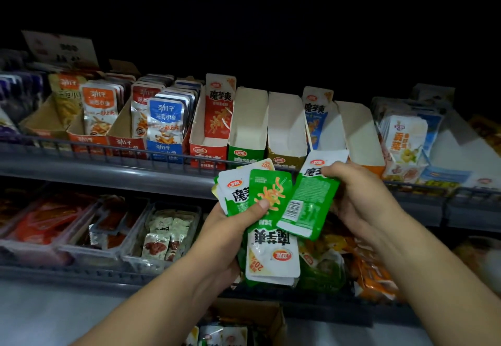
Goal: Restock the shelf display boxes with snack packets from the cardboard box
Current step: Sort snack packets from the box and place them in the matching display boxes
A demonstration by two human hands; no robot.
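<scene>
Your left hand [230,226] grips a stack of green packets [271,196] under its thumb. Your right hand [360,194] pinches one green packet [309,202]. The green display box [245,153] stands beyond your fingertips.

Shop, snack aisle, dim light. 2 grey shelves [108,175] run across the frame, the upper one with a wire rail [122,153] along its front. Upper shelf: row of printed cardboard display boxes [208,153] holding branded snack packets [165,120]. Card sign [59,47] at upper left, blurred. Lower left: clear plastic trays [89,237] of more packets.
</scene>
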